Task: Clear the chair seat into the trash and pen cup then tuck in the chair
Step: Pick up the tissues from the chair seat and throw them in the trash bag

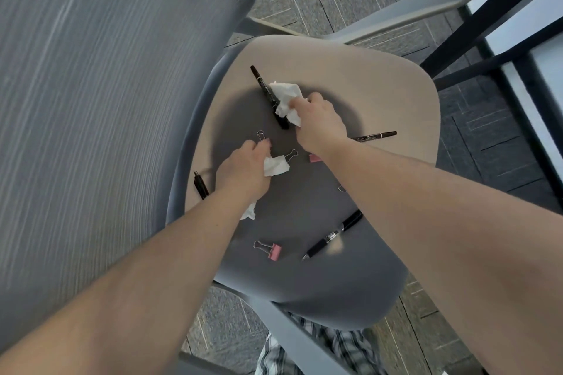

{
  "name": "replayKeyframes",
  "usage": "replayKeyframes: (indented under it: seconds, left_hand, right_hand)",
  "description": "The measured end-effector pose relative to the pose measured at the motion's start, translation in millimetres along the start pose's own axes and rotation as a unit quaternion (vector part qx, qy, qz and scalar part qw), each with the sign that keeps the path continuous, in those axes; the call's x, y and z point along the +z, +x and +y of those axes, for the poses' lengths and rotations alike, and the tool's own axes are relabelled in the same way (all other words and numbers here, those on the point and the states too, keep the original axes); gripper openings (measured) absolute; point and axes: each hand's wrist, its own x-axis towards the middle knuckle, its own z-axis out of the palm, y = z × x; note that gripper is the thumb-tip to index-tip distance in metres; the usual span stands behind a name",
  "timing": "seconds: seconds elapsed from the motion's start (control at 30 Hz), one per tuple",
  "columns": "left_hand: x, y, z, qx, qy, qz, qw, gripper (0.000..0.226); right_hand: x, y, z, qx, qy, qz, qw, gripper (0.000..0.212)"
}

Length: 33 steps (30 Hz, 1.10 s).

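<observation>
Chair seat (350, 76), littered: left hand (243, 169) grips a crumpled tissue (275, 166) mid-seat; right hand (320, 120) pinches another tissue (285, 99) lying over a black marker (265, 88) — trash gathered first, presumably. Pens, pink binder clip (269, 249) near the front edge.

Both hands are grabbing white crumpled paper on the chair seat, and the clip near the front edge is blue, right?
Not quite. The head view shows that binder clip is pink, not blue. The rest holds: the left hand and the right hand each grip white crumpled paper on the chair seat.
</observation>
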Motion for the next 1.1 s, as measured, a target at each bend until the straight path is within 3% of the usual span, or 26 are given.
replayKeyframes:
  seconds: [0.1, 0.27, 0.47, 0.7, 0.9, 1.1]
  left_hand:
    - [0.9, -0.7, 0.3, 0.020, 0.004, 0.005, 1.000, 0.051]
    - [0.5, -2.4, 7.9, 0.034, 0.060, 0.003, 0.998, 0.025]
    - [-16.4, -8.2, 18.8, 0.018, 0.020, 0.055, 0.998, 0.035]
    - [-47.3, -17.8, 42.3, 0.029, -0.055, 0.076, 0.995, 0.015]
    - [-59.5, -21.9, 89.4, 0.090, 0.054, 0.045, 0.994, 0.016]
    - [-52.2, -42.8, 146.7, 0.151, 0.071, 0.036, 0.985, 0.018]
  right_hand:
    - [-1.2, -2.8, 2.1, 0.009, -0.012, 0.028, 0.999, 0.036]
    - [-8.3, -13.0, 9.8, 0.022, 0.018, 0.065, 0.997, 0.025]
    - [-29.8, -29.9, 22.2, 0.075, 0.069, 0.090, 0.991, 0.024]
    - [-63.0, -62.2, 31.7, 0.097, 0.123, 0.085, 0.984, 0.028]
    - [-81.2, -104.1, 58.7, 0.122, 0.100, 0.075, 0.985, 0.021]
    - [-84.0, -164.7, 101.0, 0.135, 0.121, 0.124, 0.976, 0.020]
